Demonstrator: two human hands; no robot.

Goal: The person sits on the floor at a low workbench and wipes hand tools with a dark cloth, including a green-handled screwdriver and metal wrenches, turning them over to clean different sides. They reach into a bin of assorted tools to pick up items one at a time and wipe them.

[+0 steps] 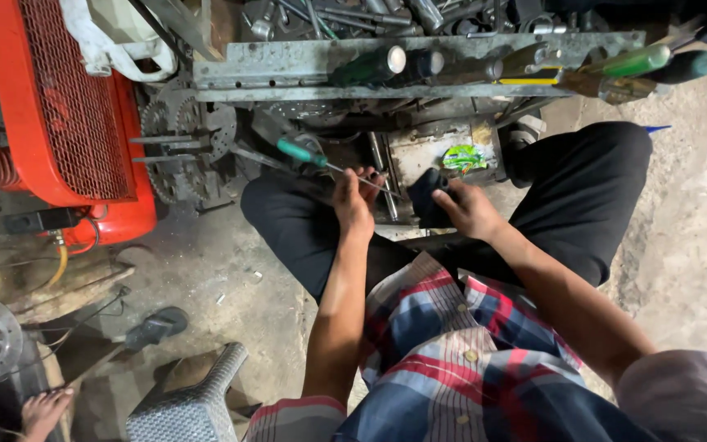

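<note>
the left hand (353, 200) was closed around a screwdriver (321, 160) near the metal shank, its green handle sticking out to the left and the tip running rightward toward the other hand. held that far forward, the tool looked to be steered rather than driven hard. the right hand (466, 209) was clamped on a small dark part (427, 196), which sat between the knees, just in front of the person, where the tip could reach it; whether tip and part touched could not be told.

the person sat low, black trousers (591, 188) spread so the work hung over the floor (206, 270). straight ahead stood a metal rack (288, 65) with more screwdrivers (632, 65) slotted along its rail, handles out, within easy reach. below it lay a tray (419, 151) with a green wrapper (464, 157). sprockets (186, 131) leaned beside a red machine (67, 98) to the left. a bare foot (42, 409) showed at the lower left corner, near a grey stool (194, 401).
</note>
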